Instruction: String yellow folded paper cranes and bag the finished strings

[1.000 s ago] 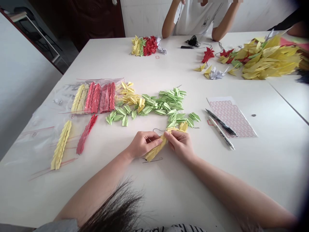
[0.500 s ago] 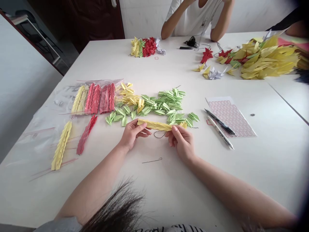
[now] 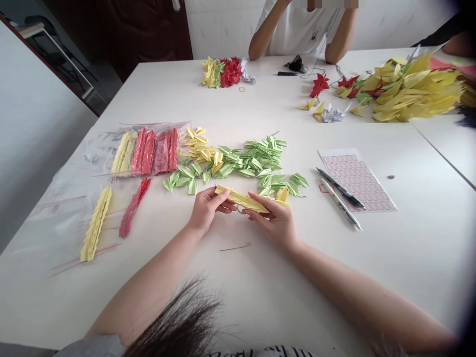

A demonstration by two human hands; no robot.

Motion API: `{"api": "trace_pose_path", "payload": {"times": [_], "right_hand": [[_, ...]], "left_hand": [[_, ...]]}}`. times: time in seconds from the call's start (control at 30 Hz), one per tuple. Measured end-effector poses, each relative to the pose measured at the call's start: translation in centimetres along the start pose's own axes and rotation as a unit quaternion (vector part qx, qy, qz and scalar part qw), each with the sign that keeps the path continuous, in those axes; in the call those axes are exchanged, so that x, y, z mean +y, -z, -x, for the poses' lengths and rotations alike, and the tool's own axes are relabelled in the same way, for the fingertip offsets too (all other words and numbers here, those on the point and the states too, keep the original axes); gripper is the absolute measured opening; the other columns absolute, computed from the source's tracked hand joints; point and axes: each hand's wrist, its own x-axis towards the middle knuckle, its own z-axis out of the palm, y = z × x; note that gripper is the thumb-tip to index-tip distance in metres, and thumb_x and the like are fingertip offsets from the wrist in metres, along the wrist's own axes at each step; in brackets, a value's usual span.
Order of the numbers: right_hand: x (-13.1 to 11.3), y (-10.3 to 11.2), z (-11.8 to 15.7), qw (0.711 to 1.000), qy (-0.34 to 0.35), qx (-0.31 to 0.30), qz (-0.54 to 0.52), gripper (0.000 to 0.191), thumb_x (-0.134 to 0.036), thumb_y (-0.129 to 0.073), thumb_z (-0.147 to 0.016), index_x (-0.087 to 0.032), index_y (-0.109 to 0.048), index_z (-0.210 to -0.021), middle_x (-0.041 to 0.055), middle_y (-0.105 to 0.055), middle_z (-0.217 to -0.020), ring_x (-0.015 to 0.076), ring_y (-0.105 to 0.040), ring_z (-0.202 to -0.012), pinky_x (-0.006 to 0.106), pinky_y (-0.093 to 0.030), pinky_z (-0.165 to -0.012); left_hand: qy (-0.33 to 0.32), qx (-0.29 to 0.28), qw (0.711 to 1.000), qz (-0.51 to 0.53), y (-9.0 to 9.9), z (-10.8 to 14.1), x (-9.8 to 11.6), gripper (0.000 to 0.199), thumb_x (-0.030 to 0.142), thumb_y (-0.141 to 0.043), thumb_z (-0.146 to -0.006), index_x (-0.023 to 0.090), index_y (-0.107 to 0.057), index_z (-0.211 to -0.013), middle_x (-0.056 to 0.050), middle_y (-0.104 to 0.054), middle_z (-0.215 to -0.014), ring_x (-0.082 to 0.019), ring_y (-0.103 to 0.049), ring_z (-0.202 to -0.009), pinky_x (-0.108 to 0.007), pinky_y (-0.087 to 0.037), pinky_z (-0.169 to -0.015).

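A strip of folded yellow paper pieces (image 3: 243,200) is held out between my two hands, tilted down toward the right. My left hand (image 3: 206,208) pinches its left end, thumb on top. My right hand (image 3: 277,218) grips the strip near its right end, thumb and fingers on either side. Loose yellow folded paper (image 3: 282,194) shows just past my right fingers. Beyond the hands lie many folded green paper pieces (image 3: 262,153), with yellow folded pieces (image 3: 199,146) to their left. A thin hooked wire (image 3: 235,247) rests on the table in front of me.
Left, a clear plastic bag (image 3: 145,151) holds yellow and red strips; a yellow strip (image 3: 95,225) and a red strip (image 3: 134,208) lie nearer. Right are a label sheet (image 3: 357,178) and pens (image 3: 340,191). Across sits a person (image 3: 303,32) near a large yellow paper heap (image 3: 416,94).
The strip's right end has tipped down toward me. My right hand has shifted its hold, with thumb and fingers now reaching further left along the strip.
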Motion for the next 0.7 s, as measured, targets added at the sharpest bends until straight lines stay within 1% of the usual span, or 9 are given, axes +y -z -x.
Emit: {"api": "trace_pose_path", "payload": {"times": [0.13,0.23,0.37,0.53,0.7], "right_hand": [[-0.36,0.14,0.00,1.000,0.019,-0.004,0.010,0.039,-0.039,-0.073,-0.083,-0.023,-0.072,-0.118,0.0064,-0.077,-0.096,0.0198,-0.075,-0.077,0.033,-0.065,-0.073],[-0.56,0.23,0.03,0.999,0.035,-0.002,0.021,0.036,-0.035,-0.072,-0.083,-0.022,-0.073,-0.117,0.0064,-0.077,-0.094,0.0202,-0.076,-0.077,0.033,-0.065,-0.073],[-0.57,0.31,0.07,0.999,0.040,-0.002,0.028,0.035,-0.035,-0.073,-0.084,-0.022,-0.073,-0.117,0.0061,-0.078,-0.090,0.0208,-0.076,-0.074,0.034,-0.065,-0.072],[-0.53,0.34,0.14,0.999,0.042,-0.003,0.032,0.035,-0.034,-0.072,-0.084,-0.023,-0.072,-0.117,0.0051,-0.078,-0.086,0.0210,-0.076,-0.075,0.035,-0.065,-0.073],[-0.73,0.20,-0.02,0.998,0.043,0.003,0.044,0.034,-0.038,-0.072,-0.084,-0.023,-0.070,-0.114,0.0072,-0.076,-0.098,0.0200,-0.074,-0.080,0.031,-0.063,-0.072]], "left_hand": [[-0.006,-0.006,1.000,0.003,-0.21,0.20,-0.15,0.043,0.051,-0.076,-0.074,0.011,-0.068,-0.088,-0.009,-0.076,-0.077,-0.020,-0.074,-0.065,-0.025,-0.056,-0.057],[-0.012,0.002,1.000,0.001,-0.35,0.29,-0.23,0.043,0.052,-0.076,-0.075,0.011,-0.068,-0.088,-0.008,-0.075,-0.075,-0.020,-0.074,-0.064,-0.025,-0.056,-0.057],[-0.020,0.015,1.000,0.004,-0.58,0.39,-0.31,0.043,0.052,-0.076,-0.074,0.011,-0.068,-0.086,-0.007,-0.074,-0.072,-0.019,-0.072,-0.061,-0.025,-0.056,-0.056],[-0.019,0.013,1.000,-0.002,-0.58,0.44,-0.39,0.043,0.052,-0.075,-0.074,0.012,-0.067,-0.086,-0.007,-0.073,-0.072,-0.018,-0.072,-0.060,-0.024,-0.055,-0.055],[-0.037,0.010,0.999,-0.028,-0.63,0.50,-0.39,0.042,0.053,-0.073,-0.076,0.013,-0.066,-0.088,-0.006,-0.073,-0.074,-0.018,-0.072,-0.062,-0.024,-0.054,-0.055]]}}
